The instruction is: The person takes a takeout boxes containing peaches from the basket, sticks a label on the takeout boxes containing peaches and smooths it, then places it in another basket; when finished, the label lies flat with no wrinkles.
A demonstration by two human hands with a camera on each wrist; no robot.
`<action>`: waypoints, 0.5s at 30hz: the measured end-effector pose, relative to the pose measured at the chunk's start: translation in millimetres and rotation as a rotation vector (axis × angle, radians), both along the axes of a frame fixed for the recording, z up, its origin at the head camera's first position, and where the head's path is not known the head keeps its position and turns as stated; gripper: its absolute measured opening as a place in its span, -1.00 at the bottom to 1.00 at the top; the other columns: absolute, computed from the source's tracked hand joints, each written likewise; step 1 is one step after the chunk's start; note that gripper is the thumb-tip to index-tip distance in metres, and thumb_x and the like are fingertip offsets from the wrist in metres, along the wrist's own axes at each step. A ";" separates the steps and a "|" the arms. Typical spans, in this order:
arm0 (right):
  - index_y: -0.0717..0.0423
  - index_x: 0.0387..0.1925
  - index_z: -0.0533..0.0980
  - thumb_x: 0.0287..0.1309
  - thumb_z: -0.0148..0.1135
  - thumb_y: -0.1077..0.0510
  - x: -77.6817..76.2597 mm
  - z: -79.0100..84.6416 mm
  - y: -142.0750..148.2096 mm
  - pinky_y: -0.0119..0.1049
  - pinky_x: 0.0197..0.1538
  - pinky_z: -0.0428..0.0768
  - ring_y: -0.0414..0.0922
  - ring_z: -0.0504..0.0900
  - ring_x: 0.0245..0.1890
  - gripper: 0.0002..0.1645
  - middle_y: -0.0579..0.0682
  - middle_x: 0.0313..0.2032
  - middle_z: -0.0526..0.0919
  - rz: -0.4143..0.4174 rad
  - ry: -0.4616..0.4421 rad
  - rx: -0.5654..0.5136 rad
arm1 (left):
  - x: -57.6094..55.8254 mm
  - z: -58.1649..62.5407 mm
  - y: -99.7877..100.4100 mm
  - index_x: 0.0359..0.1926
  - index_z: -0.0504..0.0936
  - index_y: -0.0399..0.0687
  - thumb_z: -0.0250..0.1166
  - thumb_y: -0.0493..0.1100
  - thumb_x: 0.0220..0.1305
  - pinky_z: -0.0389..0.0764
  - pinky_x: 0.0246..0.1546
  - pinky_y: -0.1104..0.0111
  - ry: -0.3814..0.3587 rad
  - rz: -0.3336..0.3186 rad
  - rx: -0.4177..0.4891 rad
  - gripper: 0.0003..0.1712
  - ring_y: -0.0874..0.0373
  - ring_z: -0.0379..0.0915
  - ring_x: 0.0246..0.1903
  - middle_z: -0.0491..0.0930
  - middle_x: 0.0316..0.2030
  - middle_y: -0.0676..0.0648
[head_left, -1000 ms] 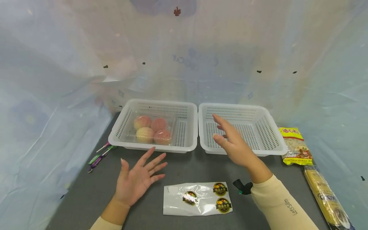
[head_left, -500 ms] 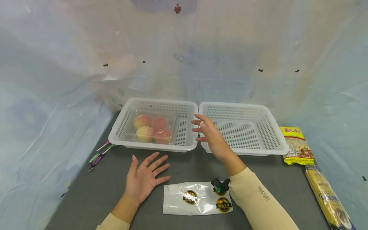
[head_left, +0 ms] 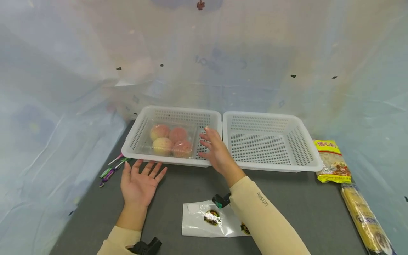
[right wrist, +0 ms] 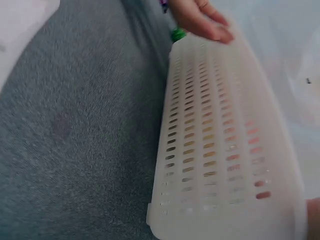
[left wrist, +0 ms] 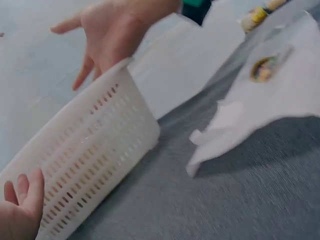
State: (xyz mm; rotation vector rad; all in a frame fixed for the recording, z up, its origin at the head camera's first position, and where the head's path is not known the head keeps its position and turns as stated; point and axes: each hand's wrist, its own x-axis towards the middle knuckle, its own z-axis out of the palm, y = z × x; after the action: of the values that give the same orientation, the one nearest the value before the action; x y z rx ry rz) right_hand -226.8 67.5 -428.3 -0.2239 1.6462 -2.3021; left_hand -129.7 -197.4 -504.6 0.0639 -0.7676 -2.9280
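A clear plastic box of several peaches [head_left: 162, 146] lies in the left white basket [head_left: 172, 161]. My left hand [head_left: 137, 187] is at the front of that basket, palm up with fingers spread, its fingertips by the front rim. In the left wrist view its fingers [left wrist: 36, 195] are beside the perforated wall; whether they touch it I cannot tell. Over the right end of the same basket reaches my right hand [head_left: 218, 152], fingers apart and bent a little, beside the peach box and holding nothing. Only a blurred bit of it shows in the right wrist view.
A second white basket [head_left: 313, 163] stands at the right, side by side with the first. Beyond it lie a yellow bag of pasta [head_left: 333, 161] and a long pack of noodles [head_left: 366, 216]. Lollipops [head_left: 109, 174] lie at left, a white sticker sheet [head_left: 197, 226] in front.
My right hand has moved left, from above the right basket to the left basket's right end. My left hand has shifted slightly left and forward to that basket's front rim.
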 end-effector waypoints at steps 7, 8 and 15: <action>0.04 0.72 -0.02 0.51 0.15 -0.44 -21.2 -0.9 -17.0 0.50 0.46 0.16 0.33 -0.10 0.65 0.10 0.23 0.66 0.00 -0.048 -0.065 0.091 | -15.5 10.4 -10.5 0.33 0.24 0.14 0.12 0.18 0.68 0.55 0.26 -0.15 -0.044 0.143 0.147 -0.55 -0.20 0.37 0.13 0.24 0.29 -0.24; 0.04 0.72 -0.01 0.49 0.18 -0.47 -24.1 -1.4 -19.4 0.50 0.46 0.19 0.33 -0.08 0.65 0.13 0.21 0.66 0.00 -0.054 -0.078 0.106 | -17.0 11.5 -11.9 0.32 0.27 0.14 0.14 0.15 0.68 0.56 0.24 -0.14 -0.054 0.150 0.170 -0.58 -0.19 0.37 0.10 0.25 0.28 -0.23; -0.07 0.77 -0.18 0.37 0.38 -0.45 -38.7 -9.1 -32.6 0.43 0.37 0.40 0.33 0.07 0.62 0.34 0.22 0.68 -0.05 -0.111 -0.175 0.186 | -19.3 15.6 -13.3 0.17 0.50 0.04 0.16 -0.12 0.67 0.66 0.10 -0.13 -0.124 0.165 0.312 -0.83 -0.10 0.47 -0.06 0.45 0.04 -0.17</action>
State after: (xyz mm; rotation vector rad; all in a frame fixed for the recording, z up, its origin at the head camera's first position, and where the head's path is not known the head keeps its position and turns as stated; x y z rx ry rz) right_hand -265.4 34.9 -437.4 0.1091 1.8075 -2.1566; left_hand -149.1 -210.7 -489.0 0.3218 -0.2954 -2.8751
